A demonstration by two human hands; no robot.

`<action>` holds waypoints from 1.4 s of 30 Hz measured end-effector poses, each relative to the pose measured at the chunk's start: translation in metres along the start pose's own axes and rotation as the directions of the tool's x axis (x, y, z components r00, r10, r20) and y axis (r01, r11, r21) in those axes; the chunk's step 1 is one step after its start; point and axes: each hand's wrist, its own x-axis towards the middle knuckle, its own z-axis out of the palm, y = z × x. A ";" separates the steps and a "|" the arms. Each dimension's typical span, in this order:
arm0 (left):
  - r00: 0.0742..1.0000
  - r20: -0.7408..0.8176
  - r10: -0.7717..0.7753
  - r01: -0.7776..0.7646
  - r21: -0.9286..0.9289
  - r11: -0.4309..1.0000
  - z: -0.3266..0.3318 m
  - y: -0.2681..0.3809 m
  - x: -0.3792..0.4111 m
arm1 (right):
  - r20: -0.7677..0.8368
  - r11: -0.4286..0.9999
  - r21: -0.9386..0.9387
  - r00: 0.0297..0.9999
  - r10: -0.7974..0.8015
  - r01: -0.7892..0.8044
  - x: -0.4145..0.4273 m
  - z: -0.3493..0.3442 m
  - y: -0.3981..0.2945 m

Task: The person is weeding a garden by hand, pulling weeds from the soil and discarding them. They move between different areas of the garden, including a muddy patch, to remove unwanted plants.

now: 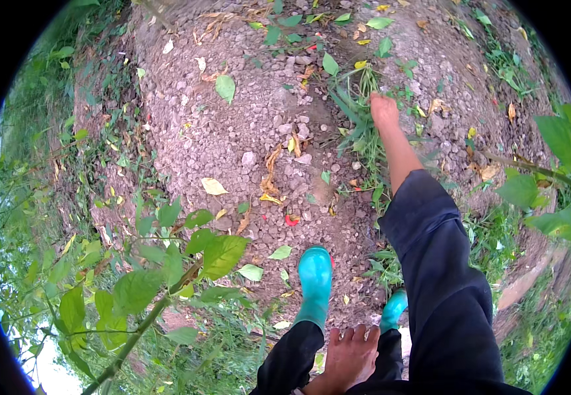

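My right hand reaches out over the soil, closed around a bunch of long green weeds. Stems stick out past the fist, and more leafy blades hang or lie just beside it on the left. Whether their roots are still in the ground cannot be told. My left hand is low in the view, back upward, near my trouser legs. Its fingers are a little apart and nothing shows in it. A dark sleeve covers most of my right arm.
Teal rubber boots stand on cloddy brown soil. A leafy branch crosses the lower left, and another stem reaches in from the right. A curved red pod, apparently a chilli, lies among dry leaves.
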 end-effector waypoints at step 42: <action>0.902 -0.389 -0.190 0.173 -0.078 0.982 0.059 0.047 -0.012 | 0.347 0.731 -0.641 0.938 0.001 0.236 -0.102 -0.135 0.129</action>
